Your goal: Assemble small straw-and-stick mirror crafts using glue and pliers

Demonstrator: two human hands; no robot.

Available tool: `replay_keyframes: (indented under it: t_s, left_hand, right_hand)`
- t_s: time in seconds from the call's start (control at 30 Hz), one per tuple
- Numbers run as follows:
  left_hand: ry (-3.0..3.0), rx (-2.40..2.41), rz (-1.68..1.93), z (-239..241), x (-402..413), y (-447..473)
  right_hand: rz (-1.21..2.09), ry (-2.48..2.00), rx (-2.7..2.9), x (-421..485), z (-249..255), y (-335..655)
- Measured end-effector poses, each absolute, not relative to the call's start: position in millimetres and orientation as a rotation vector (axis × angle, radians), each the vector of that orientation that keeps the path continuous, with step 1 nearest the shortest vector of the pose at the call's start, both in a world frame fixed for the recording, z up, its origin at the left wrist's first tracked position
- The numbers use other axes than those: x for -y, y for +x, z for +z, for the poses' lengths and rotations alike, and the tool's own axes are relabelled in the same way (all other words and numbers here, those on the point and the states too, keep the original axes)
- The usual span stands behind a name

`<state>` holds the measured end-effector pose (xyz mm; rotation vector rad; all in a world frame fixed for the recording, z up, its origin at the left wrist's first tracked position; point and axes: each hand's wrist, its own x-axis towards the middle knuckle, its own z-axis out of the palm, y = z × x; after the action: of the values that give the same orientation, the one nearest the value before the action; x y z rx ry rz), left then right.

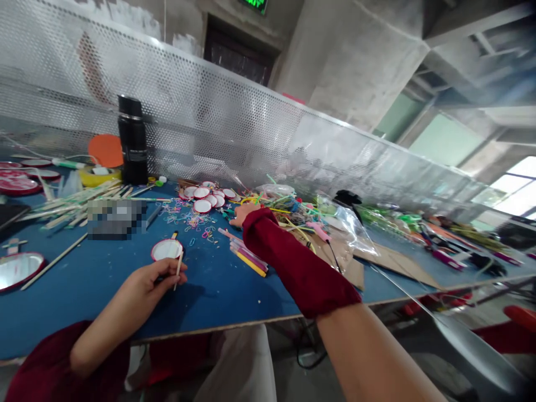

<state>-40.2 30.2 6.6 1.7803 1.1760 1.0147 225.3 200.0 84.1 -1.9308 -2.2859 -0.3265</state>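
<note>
Near the front of the blue table, my left hand (161,279) pinches a thin pale wooden stick (179,264) held nearly upright. Just behind it lies a small round mirror (164,249) with a red rim. My right hand (245,214) reaches far forward, its fingers curled down beside a teal-handled tool (227,211) at the edge of a heap of coloured strands. What those fingers hold, if anything, is too small to make out. Close to its wrist rest several coloured pens (250,255).
Small red-rimmed round pieces (202,206) and scattered colourful clips (193,220) lie behind the mirror. A black bottle (133,139) stands at the back left by a bundle of sticks (71,209). Cardboard (396,264) lies right, and a perforated metal screen (251,123) borders the table.
</note>
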Motion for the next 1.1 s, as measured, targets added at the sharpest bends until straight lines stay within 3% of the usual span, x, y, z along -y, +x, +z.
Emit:
replay_keyframes:
  t_s: [0.27,0.53,0.73,0.93,1.1]
  left_hand:
    - [1.766,-1.134,1.032,10,-27,-39]
    - [1.696,-1.124,1.080,10,-27,-41]
    - [1.631,-1.122,1.127,12,-26,-40]
    - [1.746,-1.212,1.054,11,-29,-41]
    - [1.882,-1.308,1.195,17,-36,-40]
  right_hand:
    - [-0.322,-1.941,2.191,-214,78,218]
    - [-0.447,-1.743,2.184,-202,108,230]
    - [-0.359,-1.465,2.091,-132,134,258]
    - [0.696,-1.083,1.440,-1,68,244]
    - [1.054,-1.037,1.326,37,19,210]
